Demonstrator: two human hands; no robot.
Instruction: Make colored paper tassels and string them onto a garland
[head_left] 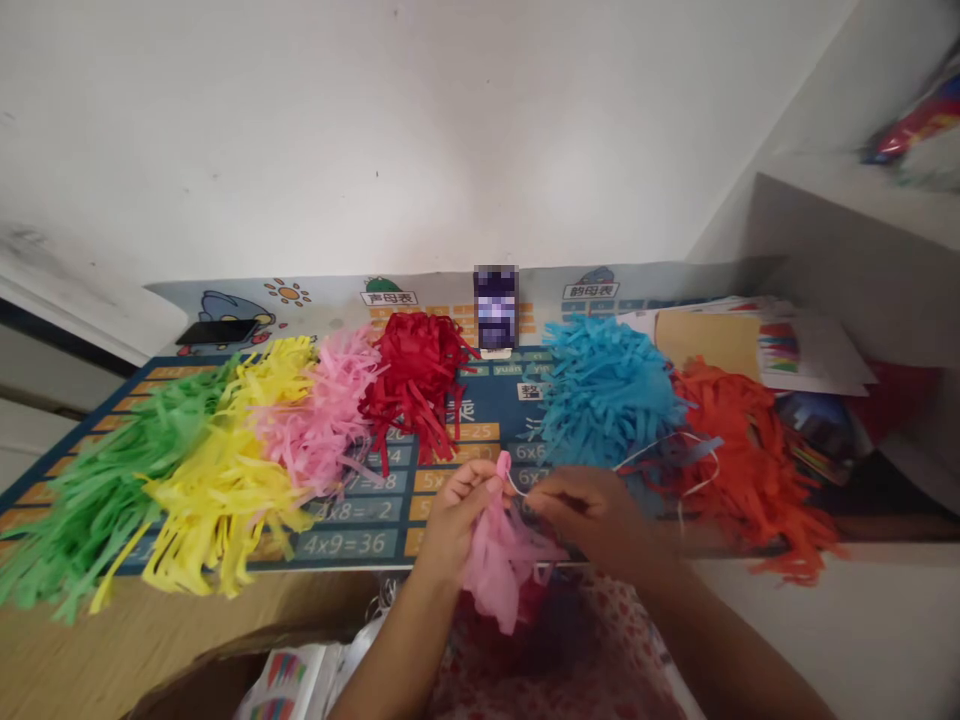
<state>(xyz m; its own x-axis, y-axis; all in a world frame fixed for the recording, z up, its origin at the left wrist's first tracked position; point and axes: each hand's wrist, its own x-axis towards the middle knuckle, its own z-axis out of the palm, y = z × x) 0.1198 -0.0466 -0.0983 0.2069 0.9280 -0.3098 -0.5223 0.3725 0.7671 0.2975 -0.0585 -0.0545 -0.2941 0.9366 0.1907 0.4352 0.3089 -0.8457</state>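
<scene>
Left grip pinched pink tassel; right grip, white string. Slack beyond the right grip risked snagging orange tassel.

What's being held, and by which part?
Left hand pinches the pink tassel just below its looped top; right hand seemingly pinches the white string close by.

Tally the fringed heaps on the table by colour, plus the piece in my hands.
Green heap: 1
Yellow heap: 1
Pink heap: 1
Red heap: 1
Blue heap: 1
Orange heap: 1
Held pink piece: 1
Total: 7
</scene>
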